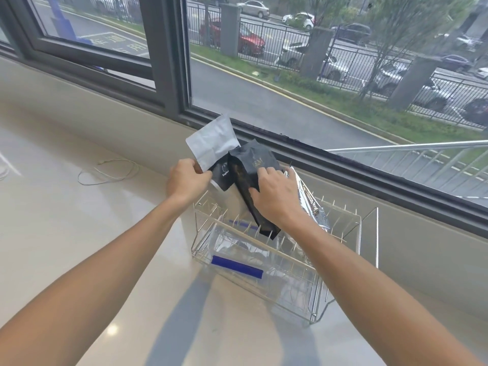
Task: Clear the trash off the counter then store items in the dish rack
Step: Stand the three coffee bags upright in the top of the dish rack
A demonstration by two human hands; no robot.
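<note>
Both forearms were bare from the frame's lower edge up to the wrists, with no sleeves showing. The left hand (188,180) and right hand (274,198) wore no gloves, rings, watch or bands.

You have a white pouch (211,141), a black pouch (223,177) with white lettering, a black bag (250,178) with a gold logo, and a shiny silver bag (310,204). The chrome rack (340,231) carries blue strips (237,266). Your counter (79,233) is pale beige.
</note>
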